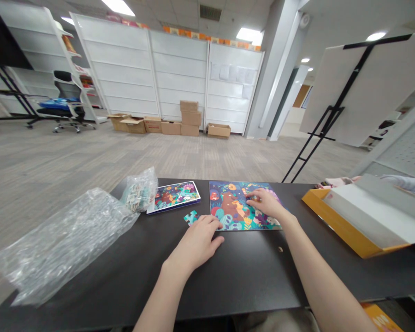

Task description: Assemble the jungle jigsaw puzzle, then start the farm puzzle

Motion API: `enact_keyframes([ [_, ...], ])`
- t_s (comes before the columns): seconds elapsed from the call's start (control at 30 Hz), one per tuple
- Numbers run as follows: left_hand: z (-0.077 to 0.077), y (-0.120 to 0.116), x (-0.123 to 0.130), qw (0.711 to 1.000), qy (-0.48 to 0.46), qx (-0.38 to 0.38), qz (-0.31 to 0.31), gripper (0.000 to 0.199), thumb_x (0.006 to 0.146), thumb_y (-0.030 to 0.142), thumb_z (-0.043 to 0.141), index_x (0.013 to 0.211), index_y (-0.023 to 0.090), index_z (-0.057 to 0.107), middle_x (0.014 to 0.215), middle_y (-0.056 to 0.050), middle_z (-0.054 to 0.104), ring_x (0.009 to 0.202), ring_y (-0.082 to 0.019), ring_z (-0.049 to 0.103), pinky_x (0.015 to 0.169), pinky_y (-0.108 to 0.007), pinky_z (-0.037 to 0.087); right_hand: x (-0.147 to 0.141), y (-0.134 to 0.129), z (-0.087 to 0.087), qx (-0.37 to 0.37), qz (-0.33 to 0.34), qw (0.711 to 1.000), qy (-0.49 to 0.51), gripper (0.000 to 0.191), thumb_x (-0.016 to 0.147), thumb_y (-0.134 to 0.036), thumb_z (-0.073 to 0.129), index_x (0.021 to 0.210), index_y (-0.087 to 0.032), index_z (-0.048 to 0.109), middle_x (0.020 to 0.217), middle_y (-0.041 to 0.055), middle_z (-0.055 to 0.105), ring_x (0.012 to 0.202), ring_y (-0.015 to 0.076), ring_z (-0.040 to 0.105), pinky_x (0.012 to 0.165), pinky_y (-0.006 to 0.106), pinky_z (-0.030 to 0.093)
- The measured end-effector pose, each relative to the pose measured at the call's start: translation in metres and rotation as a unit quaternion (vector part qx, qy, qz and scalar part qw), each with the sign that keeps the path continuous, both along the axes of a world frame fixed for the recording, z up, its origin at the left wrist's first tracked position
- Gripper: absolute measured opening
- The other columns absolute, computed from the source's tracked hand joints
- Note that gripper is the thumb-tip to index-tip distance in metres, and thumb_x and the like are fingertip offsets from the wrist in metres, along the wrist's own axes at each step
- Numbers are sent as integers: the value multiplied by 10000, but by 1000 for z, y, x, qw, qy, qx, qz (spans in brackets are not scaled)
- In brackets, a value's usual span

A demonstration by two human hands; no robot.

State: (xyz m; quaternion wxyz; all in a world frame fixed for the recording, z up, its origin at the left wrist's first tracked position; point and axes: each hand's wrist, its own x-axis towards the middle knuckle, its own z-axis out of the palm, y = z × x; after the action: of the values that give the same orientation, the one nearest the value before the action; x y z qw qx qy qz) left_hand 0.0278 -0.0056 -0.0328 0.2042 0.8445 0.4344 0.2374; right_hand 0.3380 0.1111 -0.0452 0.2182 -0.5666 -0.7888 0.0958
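Observation:
A colourful jigsaw puzzle [233, 203] with a brown bear lies flat on the black table. Over its right half, my right hand [268, 204] is closed in a pinch on what looks like a puzzle piece, mostly hidden by the fingers. My left hand [202, 237] rests palm down at the puzzle's lower left corner, its thumb apart from the bent fingers. Just beyond those fingers is a loose teal puzzle piece [191, 217], partly covered by them. A printed picture sheet [177, 194] with a matching design lies left of the puzzle.
Left of the sheet stands a clear bag of puzzle pieces [138, 191], with a crumpled plastic wrapper [69, 242] beside it. A yellow box [342, 226] with a white interior sits at the right. One small object [280, 249] lies near my right forearm. Cardboard boxes [190, 118] line the far shelves.

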Motion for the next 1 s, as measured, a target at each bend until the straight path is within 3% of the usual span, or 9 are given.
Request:
enact_keyframes([
  [0.3,3,-1,0,1000,10,-5,5,209,899,240,661,1103,201,682,1224,-95,670,1174,-283,598,1032,-442,483,1,0,2,4,-6,999,-31,266,856,-308,669,1057,-184,791,997,109,730,833,223,653,819,346,496],
  [0.57,4,0,1,1000,21,-4,7,205,906,240,651,1104,200,683,1227,-100,671,1177,-289,595,1029,-446,483,1,-1,2,18,-27,997,-75,272,876,-359,668,1045,-184,792,1035,125,737,960,264,683,898,374,504],
  [0.8,4,-1,1,1000,27,-8,9,208,912,243,642,1110,195,683,1230,-101,667,1175,-288,591,1027,-446,485,2,1,-1,-1,61,998,-8,273,879,-236,626,1115,-202,759,1158,105,744,1043,256,680,922,384,524],
  [1.0,7,-2,1,999,37,-14,10,213,918,247,637,1117,187,682,1245,-101,662,1185,-276,590,1043,-434,481,4,6,-7,13,62,998,-19,256,878,-200,630,1092,-205,771,1145,100,744,1055,257,684,947,397,528],
])
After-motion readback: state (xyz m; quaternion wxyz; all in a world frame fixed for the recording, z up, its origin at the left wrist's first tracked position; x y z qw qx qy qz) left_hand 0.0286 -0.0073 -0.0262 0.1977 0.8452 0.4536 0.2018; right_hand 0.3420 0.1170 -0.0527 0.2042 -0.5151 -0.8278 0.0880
